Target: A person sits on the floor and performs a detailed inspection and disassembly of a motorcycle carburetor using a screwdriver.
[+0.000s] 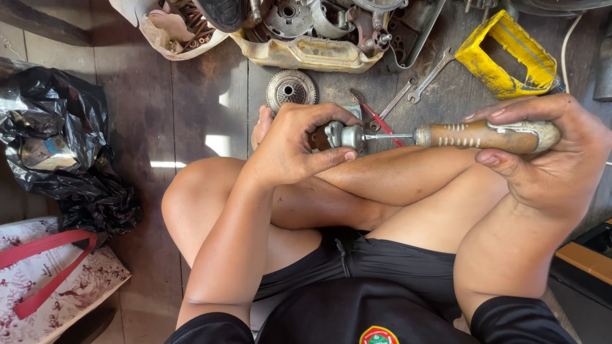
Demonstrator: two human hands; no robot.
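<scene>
Left hand curls over a small metal part – gripped tight; right hand is wrapped around the screwdriver, tip in the part.

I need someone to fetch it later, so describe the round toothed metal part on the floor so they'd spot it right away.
Start at the wooden plank floor, just ahead of the seated person's left hand. There, below the cream tray of engine parts, lies the round toothed metal part. Unlike the slim spanners to its right, it is a flat grey disc with a hole in the middle.
</scene>
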